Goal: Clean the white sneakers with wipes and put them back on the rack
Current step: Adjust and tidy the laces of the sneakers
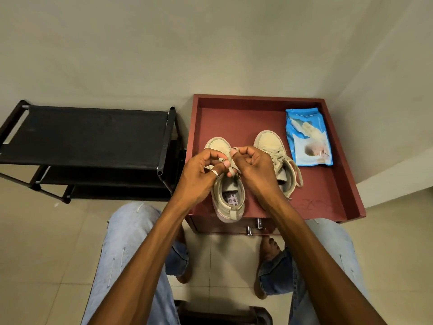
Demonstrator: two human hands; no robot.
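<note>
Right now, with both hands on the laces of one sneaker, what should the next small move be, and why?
Probably pull the lace through and let it go. The left hand and right hand both pinch it above the nearer sneaker, so neither is free to reach the wipes pack lying beside the other sneaker.

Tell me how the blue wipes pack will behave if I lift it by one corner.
Probably floppy: the wipes pack shows wrinkled soft film, so it would likely sag. It seems light, lying flat and partly deflated. Its glossy wrapper may slip on the red cabinet top if pushed.
</note>
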